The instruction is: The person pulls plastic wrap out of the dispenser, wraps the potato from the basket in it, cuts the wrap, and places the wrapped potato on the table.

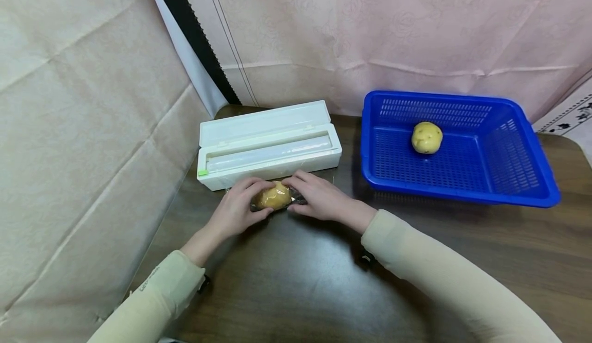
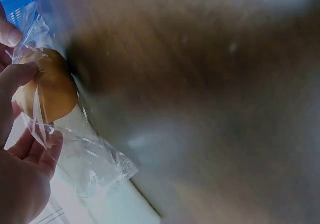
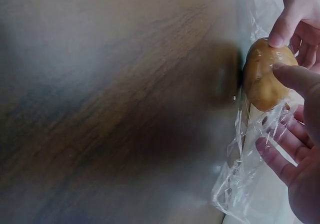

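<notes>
A potato (image 1: 275,196) lies between both hands just in front of a white box, wrapped in clear plastic film (image 3: 235,179) whose loose ends stick out at its sides. My left hand (image 1: 238,206) holds the potato at its left side, the thumb pressing on it in the left wrist view. From the right, my right hand (image 1: 321,196) grips the wrapped potato where film bunches up. Its thumb (image 3: 295,76) touches the potato in the right wrist view, while the other fingers are behind the film. Part of the potato is covered by the hands.
Right behind the hands stands the open white box (image 1: 268,170) with a roll of film (image 1: 273,152) inside, its lid tipped back. To the right is a blue basket (image 1: 462,194) holding one bare potato (image 1: 427,137). Cloth hangs behind and left of the brown table (image 1: 296,286).
</notes>
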Demonstrator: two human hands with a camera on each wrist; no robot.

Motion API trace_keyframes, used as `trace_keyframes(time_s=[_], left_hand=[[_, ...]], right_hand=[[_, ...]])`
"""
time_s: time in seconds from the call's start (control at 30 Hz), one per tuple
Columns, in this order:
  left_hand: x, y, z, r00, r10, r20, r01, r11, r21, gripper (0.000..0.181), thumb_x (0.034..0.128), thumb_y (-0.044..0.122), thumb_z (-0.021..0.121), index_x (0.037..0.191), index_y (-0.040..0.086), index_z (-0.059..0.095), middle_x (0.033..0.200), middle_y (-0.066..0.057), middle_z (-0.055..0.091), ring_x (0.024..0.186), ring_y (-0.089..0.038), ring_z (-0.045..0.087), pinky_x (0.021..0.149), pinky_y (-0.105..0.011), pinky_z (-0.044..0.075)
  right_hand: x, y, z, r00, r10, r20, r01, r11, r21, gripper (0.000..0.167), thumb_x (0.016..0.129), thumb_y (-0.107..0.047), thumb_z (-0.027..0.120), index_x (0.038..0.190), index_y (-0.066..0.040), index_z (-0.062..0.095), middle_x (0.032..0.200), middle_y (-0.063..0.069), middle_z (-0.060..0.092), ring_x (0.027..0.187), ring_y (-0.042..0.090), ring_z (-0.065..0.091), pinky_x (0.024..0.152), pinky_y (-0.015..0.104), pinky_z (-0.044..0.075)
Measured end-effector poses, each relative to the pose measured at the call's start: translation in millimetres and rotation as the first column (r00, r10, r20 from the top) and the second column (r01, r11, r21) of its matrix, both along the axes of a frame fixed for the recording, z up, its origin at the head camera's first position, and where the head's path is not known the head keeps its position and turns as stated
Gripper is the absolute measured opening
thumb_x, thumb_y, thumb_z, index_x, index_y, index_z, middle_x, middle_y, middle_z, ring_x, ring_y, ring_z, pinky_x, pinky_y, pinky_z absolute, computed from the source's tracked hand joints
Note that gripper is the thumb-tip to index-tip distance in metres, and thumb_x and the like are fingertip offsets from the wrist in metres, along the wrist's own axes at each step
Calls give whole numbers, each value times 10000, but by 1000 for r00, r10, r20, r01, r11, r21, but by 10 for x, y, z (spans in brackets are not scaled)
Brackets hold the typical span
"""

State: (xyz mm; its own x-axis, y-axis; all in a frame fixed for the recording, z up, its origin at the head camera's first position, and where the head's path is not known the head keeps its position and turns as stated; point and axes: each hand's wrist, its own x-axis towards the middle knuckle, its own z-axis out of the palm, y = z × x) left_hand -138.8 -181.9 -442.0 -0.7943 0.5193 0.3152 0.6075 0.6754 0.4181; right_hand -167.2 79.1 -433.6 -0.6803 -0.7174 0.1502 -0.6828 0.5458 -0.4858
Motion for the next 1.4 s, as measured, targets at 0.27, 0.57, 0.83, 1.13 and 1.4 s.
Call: trace_keyframes(time_s=[0.27, 0.57, 0.83, 1.13, 1.4], left_hand=[[-25, -6, 11, 996, 28, 83, -26, 999, -26, 638, 857, 202, 920, 1426, 96, 653, 1363, -134, 674, 1266, -348, 626, 1046, -551, 530], [-28, 44, -15, 996, 68, 58, -64, 996, -66, 690, 848, 181, 936, 1452, 87, 614, 1383, -154, 671, 1270, -374, 632, 1044, -571, 531], [-48, 33, 45, 991, 86, 99, -81, 995, -56, 645, 847, 221, 935, 1395, 65, 632, 1334, -142, 706, 1209, -368, 658, 1021, -558, 532], [-63, 4, 20, 998, 66, 23, -66, 997, -27, 603, 840, 225, 937, 1357, 54, 680, 1329, -151, 681, 1203, -355, 662, 987, -554, 555], [-48, 22, 56, 995, 53, -80, -63, 990, -127, 627, 847, 264, 929, 1381, 55, 676, 1290, -125, 703, 1184, -348, 672, 1002, -573, 527]], right_hand=[[-66, -61, -26, 1000, -7, -22, 8, 1000, 29, 583, 965, -272, 827, 1445, -37, 596, 1270, 114, 628, 1075, 230, 664, 944, 421, 578], [-118, -73, -48, 998, -1, -66, 6, 997, 81, 586, 965, -282, 829, 1443, -34, 597, 1297, 120, 629, 1133, 259, 663, 986, 443, 567], [-136, -47, -80, 979, 9, -206, 5, 997, 71, 640, 918, -309, 872, 1442, -47, 615, 1328, 123, 619, 1214, 278, 624, 1012, 441, 556], [-164, -155, -71, 991, -12, -131, 24, 996, 88, 616, 935, -339, 858, 1402, -22, 609, 1294, 112, 631, 1174, 252, 645, 984, 424, 570], [-209, -175, -32, 994, -18, -104, 31, 992, 121, 593, 947, -378, 840, 1386, -39, 632, 1290, 98, 647, 1147, 230, 659, 944, 423, 585]])
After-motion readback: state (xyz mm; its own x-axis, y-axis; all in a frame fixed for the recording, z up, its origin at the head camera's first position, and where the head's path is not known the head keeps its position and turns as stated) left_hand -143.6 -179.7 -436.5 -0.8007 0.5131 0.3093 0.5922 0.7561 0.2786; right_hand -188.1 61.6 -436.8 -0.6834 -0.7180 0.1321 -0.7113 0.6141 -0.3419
